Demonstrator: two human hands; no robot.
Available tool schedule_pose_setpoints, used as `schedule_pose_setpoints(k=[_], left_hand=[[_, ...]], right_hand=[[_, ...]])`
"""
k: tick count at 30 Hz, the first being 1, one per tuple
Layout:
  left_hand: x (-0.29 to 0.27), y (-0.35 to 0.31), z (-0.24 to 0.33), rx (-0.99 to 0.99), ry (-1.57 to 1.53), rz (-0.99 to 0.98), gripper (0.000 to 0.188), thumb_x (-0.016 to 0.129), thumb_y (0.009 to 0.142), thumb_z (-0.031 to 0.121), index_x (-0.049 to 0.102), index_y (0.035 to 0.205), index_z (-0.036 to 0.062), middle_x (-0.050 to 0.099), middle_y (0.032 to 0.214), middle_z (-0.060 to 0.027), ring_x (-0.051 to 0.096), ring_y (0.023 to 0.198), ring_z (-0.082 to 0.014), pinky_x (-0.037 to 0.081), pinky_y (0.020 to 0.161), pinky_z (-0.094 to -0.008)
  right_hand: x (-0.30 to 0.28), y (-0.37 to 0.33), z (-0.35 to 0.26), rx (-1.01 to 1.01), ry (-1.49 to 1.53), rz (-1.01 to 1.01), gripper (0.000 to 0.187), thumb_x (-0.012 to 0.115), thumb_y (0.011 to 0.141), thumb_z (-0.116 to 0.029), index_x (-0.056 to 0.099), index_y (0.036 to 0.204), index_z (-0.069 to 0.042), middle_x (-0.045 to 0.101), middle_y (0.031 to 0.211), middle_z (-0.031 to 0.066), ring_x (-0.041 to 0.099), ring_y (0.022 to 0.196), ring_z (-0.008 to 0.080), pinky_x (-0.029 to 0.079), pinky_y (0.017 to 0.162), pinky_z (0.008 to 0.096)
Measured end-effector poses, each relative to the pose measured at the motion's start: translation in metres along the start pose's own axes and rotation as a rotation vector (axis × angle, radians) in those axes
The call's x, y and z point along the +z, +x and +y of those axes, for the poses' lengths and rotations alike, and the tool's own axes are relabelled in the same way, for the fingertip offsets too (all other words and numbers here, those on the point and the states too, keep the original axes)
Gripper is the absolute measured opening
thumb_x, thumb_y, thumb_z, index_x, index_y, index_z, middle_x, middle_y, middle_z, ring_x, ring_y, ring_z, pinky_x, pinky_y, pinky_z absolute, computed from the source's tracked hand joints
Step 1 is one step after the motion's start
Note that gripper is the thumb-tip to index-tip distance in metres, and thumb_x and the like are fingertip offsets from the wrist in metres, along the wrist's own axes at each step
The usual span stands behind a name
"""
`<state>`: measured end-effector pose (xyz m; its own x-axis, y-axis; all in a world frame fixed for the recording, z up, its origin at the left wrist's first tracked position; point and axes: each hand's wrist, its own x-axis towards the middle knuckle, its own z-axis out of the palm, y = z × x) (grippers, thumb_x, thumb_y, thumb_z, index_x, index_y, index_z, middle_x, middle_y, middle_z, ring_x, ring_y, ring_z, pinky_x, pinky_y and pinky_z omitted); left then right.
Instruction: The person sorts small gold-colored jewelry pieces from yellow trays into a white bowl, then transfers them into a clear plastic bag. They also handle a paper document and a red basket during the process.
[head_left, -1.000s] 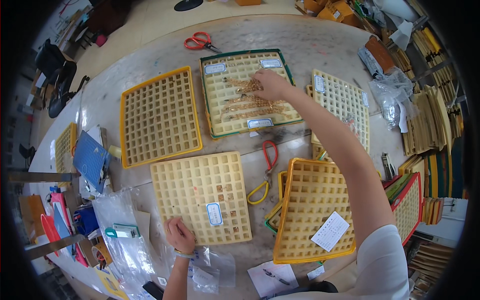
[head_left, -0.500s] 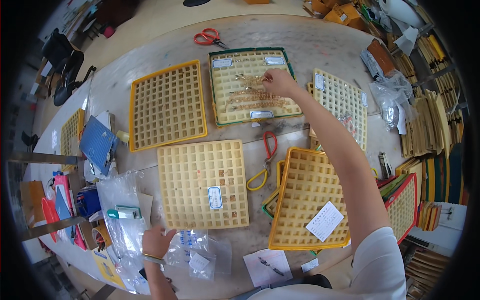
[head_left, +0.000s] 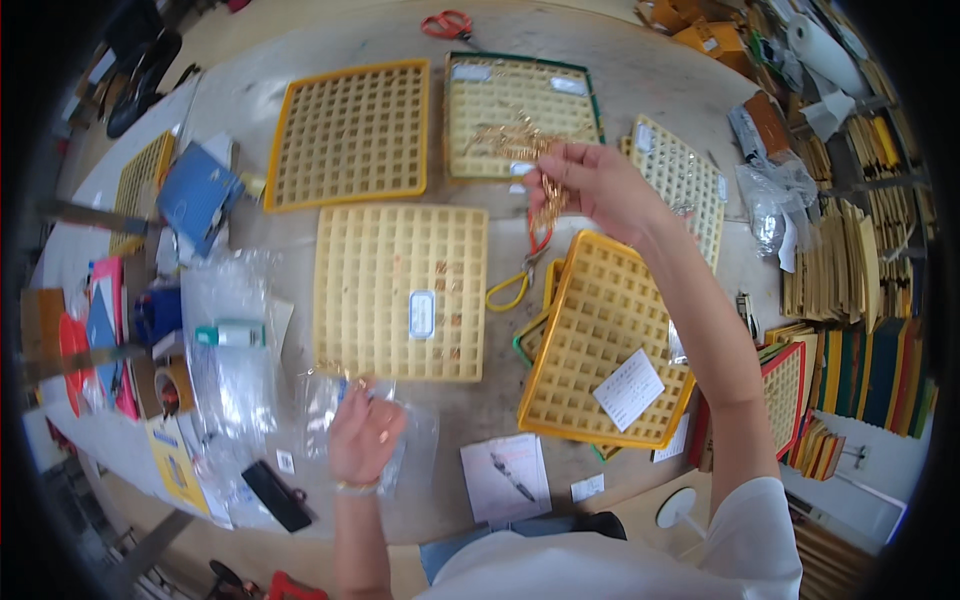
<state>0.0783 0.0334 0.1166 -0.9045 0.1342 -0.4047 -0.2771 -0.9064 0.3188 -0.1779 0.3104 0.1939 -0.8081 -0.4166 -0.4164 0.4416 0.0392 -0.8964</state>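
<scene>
A bunch of thin gold chains is pinched in my right hand; it dangles over the near edge of the green-rimmed cream tray. More gold strands spread across that tray's near part. My left hand is over clear plastic bags, its fingertips at the near edge of a cream grid tray. Something small and golden glints by those fingertips, but blur hides how the fingers are set. Small gold-brown pieces sit in several cells at that tray's right side, beside a white label.
A yellow-rimmed grid tray lies at far left; another, bearing a paper slip, is stacked at right. Red-and-yellow scissors lie between trays. A phone and a paper with a pen are near the front edge.
My right hand has drawn back toward me from the green-rimmed tray, carrying gold chains. My left hand has moved right and up to the middle tray's near edge. The whole view has shifted.
</scene>
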Motion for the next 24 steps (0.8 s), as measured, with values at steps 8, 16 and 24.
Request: schedule_pose_setpoints(k=[8, 16, 24], left_hand=[[0.049, 0.019, -0.037, -0.035, 0.112, -0.051, 0.025, 0.046, 0.091, 0.013, 0.051, 0.110, -0.0019, 0.056, 0.105, -0.0082, 0.051, 0.100, -0.0161, 0.039, 0.090, -0.0322], [0.041, -0.028, -0.039, 0.071, 0.504, 0.124, 0.023, 0.053, 0.088, 0.008, 0.056, 0.108, -0.0026, 0.060, 0.102, -0.0073, 0.055, 0.093, -0.0125, 0.044, 0.083, -0.0270], [0.062, -0.073, -0.022, 0.212, 0.308, 0.118, 0.020, 0.054, 0.088, 0.010, 0.059, 0.104, -0.0019, 0.064, 0.095, -0.0089, 0.057, 0.085, -0.0109, 0.045, 0.075, -0.0241]], right_hand=[[0.118, -0.090, 0.060, 0.191, 0.090, -0.238, 0.020, 0.056, 0.087, -0.014, 0.056, 0.101, 0.001, 0.064, 0.091, 0.0068, 0.061, 0.081, 0.0113, 0.049, 0.073, 0.0238], [0.153, -0.132, 0.089, 0.219, 0.131, -0.148, 0.020, 0.059, 0.086, -0.015, 0.059, 0.099, 0.000, 0.063, 0.090, 0.0038, 0.058, 0.081, 0.0079, 0.046, 0.071, 0.0222], [0.167, -0.169, 0.083, 0.122, 0.332, 0.001, 0.020, 0.062, 0.084, -0.017, 0.058, 0.094, -0.001, 0.062, 0.089, 0.0045, 0.059, 0.081, 0.0108, 0.047, 0.068, 0.0225]])
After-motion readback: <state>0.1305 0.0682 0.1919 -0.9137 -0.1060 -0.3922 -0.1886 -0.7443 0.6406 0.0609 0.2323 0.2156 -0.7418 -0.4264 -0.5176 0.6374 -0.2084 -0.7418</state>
